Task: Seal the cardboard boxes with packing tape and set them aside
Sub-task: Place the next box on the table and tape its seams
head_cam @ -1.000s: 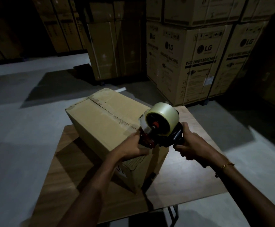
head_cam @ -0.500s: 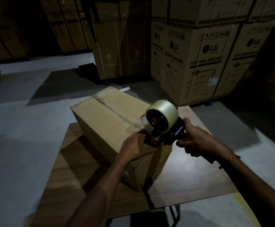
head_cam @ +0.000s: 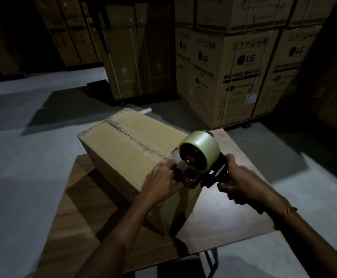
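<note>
Cardboard box sitting on wooden table, top seam facing up. My right hand wrapped tight round handle of tape dispenser, which is parked at near end of seam. Left hand pressing on box's near edge, fingertips right against dispenser's front, can't tell if pinching tape. LG washing machine cartons stacked behind.

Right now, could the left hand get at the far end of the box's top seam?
Probably yes: the left hand rests at the near end of the cardboard box, and nothing lies on the box top along the seam.
</note>
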Demonstrator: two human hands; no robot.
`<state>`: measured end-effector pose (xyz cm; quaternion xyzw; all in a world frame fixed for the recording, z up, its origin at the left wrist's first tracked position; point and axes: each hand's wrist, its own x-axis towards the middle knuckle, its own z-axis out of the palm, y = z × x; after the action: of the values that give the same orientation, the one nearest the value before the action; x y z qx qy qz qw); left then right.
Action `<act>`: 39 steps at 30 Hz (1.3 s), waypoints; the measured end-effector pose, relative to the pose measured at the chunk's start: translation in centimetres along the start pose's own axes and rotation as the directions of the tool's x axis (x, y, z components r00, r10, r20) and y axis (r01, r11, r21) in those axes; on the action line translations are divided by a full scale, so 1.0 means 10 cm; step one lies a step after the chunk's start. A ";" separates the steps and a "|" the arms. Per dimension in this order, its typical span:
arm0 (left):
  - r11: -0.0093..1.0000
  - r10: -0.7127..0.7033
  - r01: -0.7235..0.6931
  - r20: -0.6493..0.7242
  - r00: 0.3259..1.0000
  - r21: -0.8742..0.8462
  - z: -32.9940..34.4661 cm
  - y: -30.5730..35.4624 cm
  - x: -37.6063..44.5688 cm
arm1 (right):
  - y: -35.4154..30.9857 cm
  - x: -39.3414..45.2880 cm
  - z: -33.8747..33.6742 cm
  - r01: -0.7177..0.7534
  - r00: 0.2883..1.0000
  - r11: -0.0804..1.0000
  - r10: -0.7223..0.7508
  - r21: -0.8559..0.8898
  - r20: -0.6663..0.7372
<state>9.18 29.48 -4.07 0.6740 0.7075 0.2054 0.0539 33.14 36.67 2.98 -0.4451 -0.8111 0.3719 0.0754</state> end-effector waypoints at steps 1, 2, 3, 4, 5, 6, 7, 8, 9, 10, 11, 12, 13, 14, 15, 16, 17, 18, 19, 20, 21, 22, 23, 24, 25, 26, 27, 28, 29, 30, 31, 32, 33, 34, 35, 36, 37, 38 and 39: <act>1.000 0.011 -0.011 0.013 1.000 0.009 -0.01 0.00 -0.01 | 0.01 0.00 0.02 -0.005 1.000 1.000 0.005 0.017 -0.005; 1.000 0.020 -0.021 0.031 0.999 0.013 -0.03 0.01 -0.01 | 0.02 0.00 0.03 -0.009 1.000 0.999 0.010 0.034 -0.008; 0.999 0.026 -0.027 0.049 0.998 0.019 -0.05 0.01 -0.01 | 0.04 0.00 0.03 -0.012 1.000 0.999 0.012 0.046 -0.009; 0.999 0.032 -0.034 0.061 0.998 0.026 -0.06 0.02 -0.01 | 0.05 0.01 0.03 -0.011 1.000 0.999 0.012 0.049 -0.008; 0.999 0.034 -0.037 0.078 0.996 0.035 -0.06 0.02 0.00 | 0.06 0.01 0.03 -0.010 1.000 0.999 0.010 0.046 -0.006; 0.998 0.033 -0.039 0.105 0.994 0.050 -0.05 0.01 0.01 | 0.07 0.01 0.02 -0.008 1.000 0.999 0.009 0.044 -0.006; 0.996 0.035 -0.045 0.132 0.991 0.072 -0.03 0.00 0.03 | 0.07 0.00 0.02 -0.008 1.000 0.999 0.009 0.048 -0.005; 0.995 0.036 -0.050 0.151 0.988 0.092 -0.01 -0.03 0.04 | 0.07 0.00 0.03 -0.008 1.000 0.998 0.009 0.056 -0.005; 0.993 0.040 -0.056 0.155 0.987 0.099 0.03 -0.05 0.05 | 0.07 -0.01 0.04 -0.008 1.000 0.998 0.008 0.064 -0.005; 0.994 0.050 -0.063 0.142 0.989 0.091 0.06 -0.07 0.05 | 0.07 -0.02 0.04 -0.007 1.000 0.998 0.008 0.067 -0.006; 0.995 0.062 -0.071 0.118 0.991 0.070 0.08 -0.08 0.05 | 0.06 -0.02 0.05 -0.008 1.000 0.998 0.008 0.065 -0.006; 0.996 0.075 -0.079 0.090 0.993 0.043 0.11 -0.10 0.05 | 0.05 -0.01 0.05 -0.012 1.000 0.998 0.012 0.065 -0.007; 0.996 0.086 -0.087 0.069 0.994 0.020 0.12 -0.11 0.05 | 0.04 0.00 0.05 -0.020 1.000 0.998 0.020 0.062 -0.006; 0.996 0.092 -0.092 0.057 0.994 0.005 0.13 -0.11 0.05 | 0.02 0.02 0.04 -0.028 1.000 0.998 0.028 0.054 0.000; 0.996 0.093 -0.093 0.054 0.994 -0.001 0.13 -0.12 0.05 | 0.00 0.04 0.02 -0.038 0.999 0.998 0.037 0.041 0.011; 0.996 0.092 -0.092 0.058 0.994 0.005 0.13 -0.13 0.05 | -0.02 0.06 0.01 -0.049 0.999 0.998 0.049 0.026 0.024; 0.995 0.094 -0.096 0.065 0.993 0.021 0.13 -0.13 0.06 | -0.04 0.06 -0.01 -0.058 0.998 0.998 0.058 0.013 0.035; 0.993 0.104 -0.107 0.070 0.992 0.043 0.13 -0.14 0.06 | -0.05 0.07 -0.02 -0.065 0.997 0.998 0.065 0.003 0.043; 0.991 0.115 -0.120 0.076 0.990 0.064 0.14 -0.15 0.07 | -0.05 0.07 -0.02 -0.069 0.996 0.998 0.069 -0.007 0.047; 0.989 0.122 -0.128 0.083 0.989 0.074 0.14 -0.15 0.07 | -0.05 0.07 -0.02 -0.073 0.996 0.997 0.074 -0.015 0.048; 0.989 0.124 -0.130 0.088 0.988 0.071 0.14 -0.16 0.07 | -0.06 0.07 -0.02 -0.080 0.996 0.997 0.080 -0.012 0.048; 0.989 0.127 -0.133 0.091 0.988 0.062 0.13 -0.16 0.07 | -0.06 0.07 -0.03 -0.085 0.995 0.996 0.085 -0.007 0.050; 0.989 0.134 -0.140 0.093 0.987 0.056 0.13 -0.16 0.07 | -0.07 0.08 -0.04 -0.086 0.995 0.996 0.086 -0.010 0.052; 0.988 0.140 -0.146 0.094 0.986 0.056 0.13 -0.17 0.07 | -0.07 0.09 -0.05 -0.081 0.995 0.997 0.082 -0.019 0.054; 0.987 0.142 -0.148 0.096 0.985 0.058 0.12 -0.17 0.08 | -0.08 0.09 -0.05 -0.075 0.995 0.997 0.076 -0.029 0.059; 0.988 0.139 -0.145 0.101 0.985 0.058 0.11 -0.17 0.08 | -0.09 0.09 -0.05 -0.069 0.996 0.997 0.072 -0.042 0.062; 0.988 0.136 -0.142 0.108 0.985 0.054 0.11 -0.17 0.08 | -0.09 0.09 -0.04 -0.067 0.996 0.996 0.070 -0.059 0.063; 0.988 0.137 -0.143 0.109 0.985 0.049 0.10 -0.17 0.09 | -0.09 0.08 -0.04 -0.068 0.995 0.995 0.072 -0.068 0.062; 0.988 0.139 -0.145 0.107 0.984 0.045 0.10 -0.18 0.09 | -0.08 0.08 -0.02 -0.072 0.995 0.995 0.076 -0.063 0.060; 0.989 0.139 -0.145 0.109 0.984 0.042 0.11 -0.18 0.09 | -0.08 0.08 -0.01 -0.076 0.995 0.996 0.080 -0.055 0.058; 0.989 0.135 -0.140 0.116 0.984 0.037 0.10 -0.19 0.09 | -0.08 0.09 -0.01 -0.078 0.995 0.996 0.081 -0.051 0.059; 0.990 0.130 -0.136 0.127 0.983 0.037 0.09 -0.19 0.10 | -0.09 0.10 -0.01 -0.079 0.995 0.995 0.082 -0.054 0.062; 0.990 0.126 -0.134 0.140 0.982 0.048 0.08 -0.20 0.12 | -0.10 0.11 -0.01 -0.080 0.994 0.995 0.084 -0.061 0.065; 0.989 0.121 -0.133 0.155 0.981 0.067 0.07 -0.21 0.13 | -0.11 0.13 -0.01 -0.082 0.994 0.994 0.087 -0.065 0.068; 0.988 0.116 -0.131 0.167 0.979 0.081 0.05 -0.22 0.16 | -0.13 0.15 -0.01 -0.087 0.993 0.994 0.091 -0.060 0.069; 0.988 0.112 -0.129 0.177 0.978 0.083 0.04 -0.23 0.18 | -0.14 0.17 0.01 -0.091 0.993 0.995 0.094 -0.046 0.067; 0.989 0.110 -0.126 0.187 0.976 0.077 0.03 -0.27 0.21 | -0.16 0.20 0.02 -0.093 0.994 0.995 0.094 -0.031 0.062; 0.989 0.114 -0.130 0.194 0.974 0.072 0.02 -0.29 0.24 | -0.17 0.22 0.04 -0.090 0.994 0.996 0.091 -0.020 0.055; 0.988 0.120 -0.138 0.201 0.972 0.076 0.02 -0.31 0.26 | -0.18 0.25 0.05 -0.087 0.995 0.996 0.088 -0.017 0.047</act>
<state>6.10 32.01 -4.86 0.7371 0.6620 0.1096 0.0796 30.19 37.75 3.30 -0.4716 -0.7952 0.3794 0.0363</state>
